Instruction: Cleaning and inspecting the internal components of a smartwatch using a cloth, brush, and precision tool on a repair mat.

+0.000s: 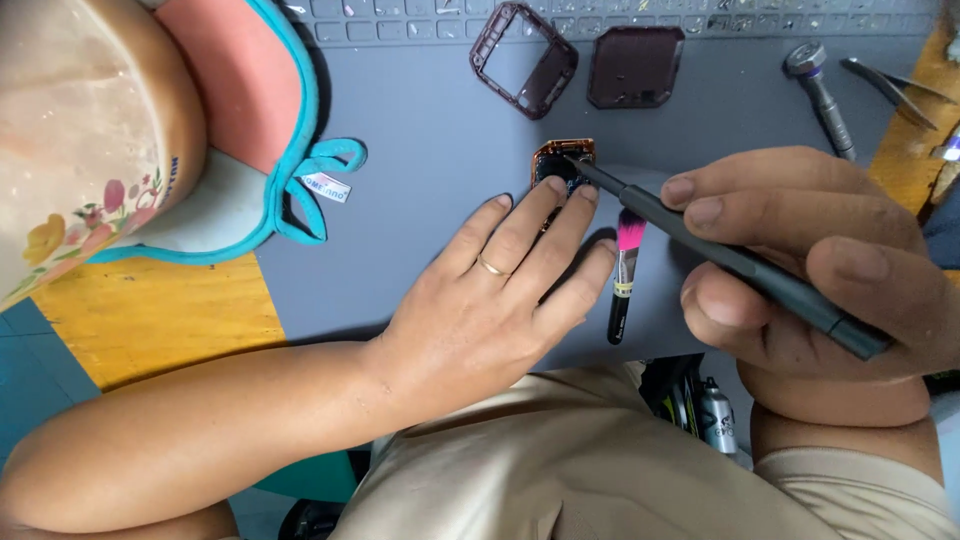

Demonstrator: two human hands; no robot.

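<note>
A small square device body (pixel 556 157) with a copper-coloured edge lies on the grey work mat (pixel 430 130). My left hand (pixel 495 290) lies flat on the mat, its fingertips pressing on the near side of the device. My right hand (pixel 810 260) grips a dark pen-shaped screwdriver (pixel 720 255), and its tip rests on the top of the device. A small brush (pixel 624 270) with pink bristles and a black handle lies on the mat between my hands.
A dark square frame (pixel 523 58) and a dark square cover (pixel 635 66) lie at the back of the mat. A metal-headed driver (pixel 820 92) and tweezers (pixel 890 88) lie at right. A pink and teal cloth (pixel 255 110) covers the left side.
</note>
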